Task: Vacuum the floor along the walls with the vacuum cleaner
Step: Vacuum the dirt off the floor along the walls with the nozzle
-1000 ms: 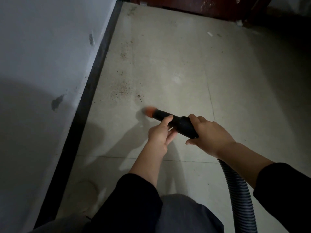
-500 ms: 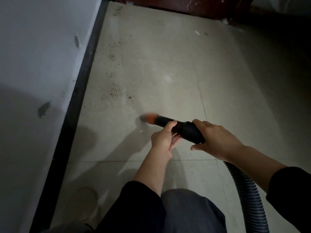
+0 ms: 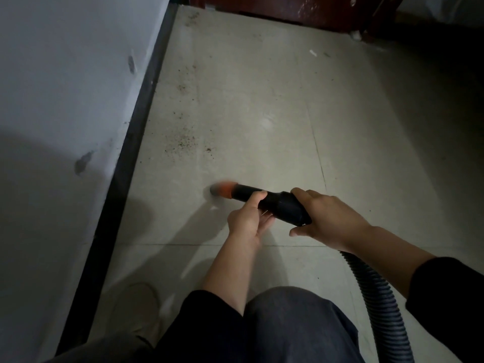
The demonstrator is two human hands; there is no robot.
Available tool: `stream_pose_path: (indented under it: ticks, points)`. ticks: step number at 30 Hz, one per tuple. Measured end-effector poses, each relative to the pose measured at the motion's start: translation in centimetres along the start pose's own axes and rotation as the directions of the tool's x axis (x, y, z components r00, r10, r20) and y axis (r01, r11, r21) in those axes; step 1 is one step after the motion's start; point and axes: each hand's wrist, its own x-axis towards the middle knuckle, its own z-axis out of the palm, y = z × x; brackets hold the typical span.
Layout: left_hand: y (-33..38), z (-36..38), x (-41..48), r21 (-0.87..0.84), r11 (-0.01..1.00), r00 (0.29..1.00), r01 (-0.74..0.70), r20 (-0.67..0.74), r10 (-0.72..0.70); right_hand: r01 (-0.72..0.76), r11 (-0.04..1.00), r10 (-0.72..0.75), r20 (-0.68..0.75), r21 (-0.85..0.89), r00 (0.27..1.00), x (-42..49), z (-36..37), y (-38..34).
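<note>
A black vacuum nozzle (image 3: 275,203) with a blurred orange brush tip (image 3: 222,189) points left at the pale tiled floor (image 3: 262,87). My right hand (image 3: 330,218) grips the nozzle's thick rear end, where the ribbed black hose (image 3: 379,297) runs off to the lower right. My left hand (image 3: 248,221) holds the nozzle from below, thumb on top of the tube. Dark crumbs of dirt (image 3: 183,142) lie scattered on the floor beyond the tip, near the black skirting board (image 3: 136,127) of the white wall (image 3: 65,74).
A dark red-brown door or cabinet base (image 3: 288,6) closes off the far end. More specks of dirt (image 3: 183,85) trail along the skirting toward it. My knee (image 3: 288,323) and a light shoe (image 3: 136,307) are at the bottom. The right side lies in shadow.
The nozzle and both hands have drawn back slightly from the patch of crumbs. The view has shifted a little; my grip is unchanged.
</note>
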Motion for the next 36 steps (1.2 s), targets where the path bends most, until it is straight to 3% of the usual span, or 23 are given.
stream_pose_path:
  ticks: [18, 36]
  points:
    - [0.9, -0.9, 0.6, -0.031, 0.999, 0.999, -0.035, -0.017, 0.034, 0.032, 0.999, -0.032, 0.002, -0.042, 0.999, 1.4, -0.6, -1.4]
    - [-1.4, 3.1, -2.0, 0.134, 0.99, 0.999, 0.043, 0.017, -0.046, -0.079, 0.995, 0.079, -0.006, -0.068, 0.997, -3.1, -0.6, 1.7]
